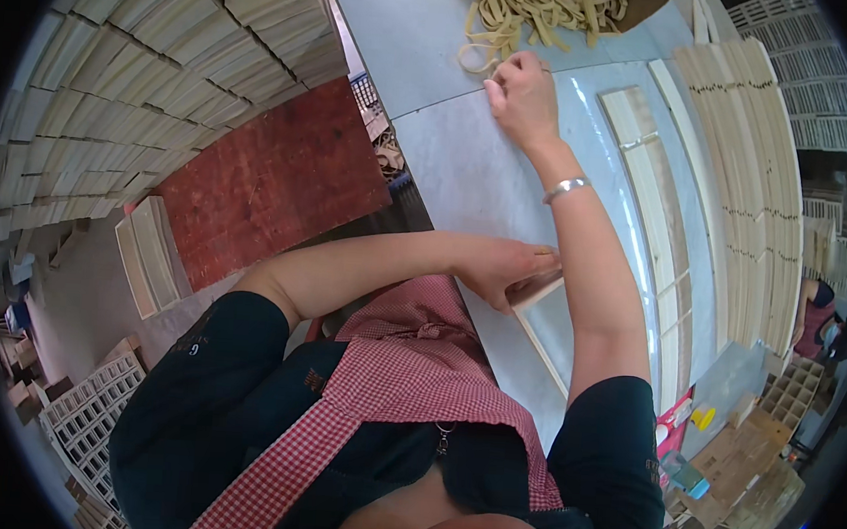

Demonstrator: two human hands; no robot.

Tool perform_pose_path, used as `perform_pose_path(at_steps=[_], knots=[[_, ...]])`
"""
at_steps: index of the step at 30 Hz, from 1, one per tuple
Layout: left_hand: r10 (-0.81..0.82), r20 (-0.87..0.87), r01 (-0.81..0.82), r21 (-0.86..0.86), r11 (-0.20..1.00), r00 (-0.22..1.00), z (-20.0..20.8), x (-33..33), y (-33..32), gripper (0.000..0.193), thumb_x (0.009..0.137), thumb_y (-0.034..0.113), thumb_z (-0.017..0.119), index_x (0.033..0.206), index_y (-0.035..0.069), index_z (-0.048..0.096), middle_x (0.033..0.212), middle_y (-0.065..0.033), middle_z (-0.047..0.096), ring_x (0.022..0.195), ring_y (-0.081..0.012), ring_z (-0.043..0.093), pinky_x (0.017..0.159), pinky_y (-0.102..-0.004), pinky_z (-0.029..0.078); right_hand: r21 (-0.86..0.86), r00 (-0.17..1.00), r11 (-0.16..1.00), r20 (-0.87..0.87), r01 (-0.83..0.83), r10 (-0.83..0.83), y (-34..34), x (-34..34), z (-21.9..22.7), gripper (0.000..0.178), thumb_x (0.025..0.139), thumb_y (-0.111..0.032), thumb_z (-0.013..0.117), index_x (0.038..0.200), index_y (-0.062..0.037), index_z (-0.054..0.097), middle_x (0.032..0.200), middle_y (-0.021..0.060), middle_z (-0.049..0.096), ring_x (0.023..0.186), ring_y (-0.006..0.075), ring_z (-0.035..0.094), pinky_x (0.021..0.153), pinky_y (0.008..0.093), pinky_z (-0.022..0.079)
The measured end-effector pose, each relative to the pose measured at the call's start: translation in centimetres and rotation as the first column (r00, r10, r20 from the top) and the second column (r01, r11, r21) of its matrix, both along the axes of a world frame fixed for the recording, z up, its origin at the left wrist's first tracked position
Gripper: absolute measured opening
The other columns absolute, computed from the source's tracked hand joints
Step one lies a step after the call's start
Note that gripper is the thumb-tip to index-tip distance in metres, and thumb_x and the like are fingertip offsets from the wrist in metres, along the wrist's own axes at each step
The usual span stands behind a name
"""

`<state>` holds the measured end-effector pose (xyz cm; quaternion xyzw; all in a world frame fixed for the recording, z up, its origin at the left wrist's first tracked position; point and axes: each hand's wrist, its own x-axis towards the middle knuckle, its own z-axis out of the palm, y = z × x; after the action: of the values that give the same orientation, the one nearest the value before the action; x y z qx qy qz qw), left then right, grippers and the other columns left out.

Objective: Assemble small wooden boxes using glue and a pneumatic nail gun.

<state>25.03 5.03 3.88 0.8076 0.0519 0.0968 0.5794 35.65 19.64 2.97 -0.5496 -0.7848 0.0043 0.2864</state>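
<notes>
My left hand (508, 272) is closed around the end of a shallow wooden frame (542, 347) that stands on the grey tabletop (449, 159), close to my apron. My right forearm crosses over the far side of this frame and hides part of it. Farther off, my right hand (524, 98) is bent, with thumb and fingers together at the near edge of a heap of flat tan rubber bands (546, 5). One looped rubber band (474, 58) reaches to these fingertips and appears pinched there.
Thin wooden strips (656, 196) lie along the right of the tabletop, beside a long row of stacked wooden slats (743, 187). On the left are a red board (273, 183), tall wooden stacks (154, 64) and a slatted bundle (151, 256). Another person (816, 322) is at far right.
</notes>
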Motion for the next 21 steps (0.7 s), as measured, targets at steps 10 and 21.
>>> perform_pose_path(at_steps=[10,21], knots=[[0.029,-0.031,-0.032,-0.109,0.993,0.999,0.3,-0.3,0.7,0.101,0.068,-0.008,0.078,0.156,0.004,0.03,0.119,-0.017,0.06,0.078,-0.0237,0.063,0.069,-0.0323,0.057,-0.135,0.588,0.717,-0.48,0.684,-0.651,-20.5,11.2,11.2,0.019,0.087,-0.006,0.065,0.07,-0.0032,0.058,0.064,-0.0017,0.055,0.059,0.0094,0.043,0.057,0.0222,0.04],[0.113,-0.12,-0.108,0.049,0.993,0.986,-0.2,0.3,-0.8,0.118,0.066,-0.001,0.086,0.163,0.01,0.019,0.111,-0.0156,0.065,0.076,-0.0233,0.063,0.072,-0.0305,0.058,-0.425,0.802,0.784,-0.19,0.453,-0.567,-25.4,11.0,7.3,0.013,0.095,-0.017,0.065,0.087,-0.0076,0.062,0.056,-0.0015,0.051,0.052,0.012,0.042,0.052,0.0278,0.035]])
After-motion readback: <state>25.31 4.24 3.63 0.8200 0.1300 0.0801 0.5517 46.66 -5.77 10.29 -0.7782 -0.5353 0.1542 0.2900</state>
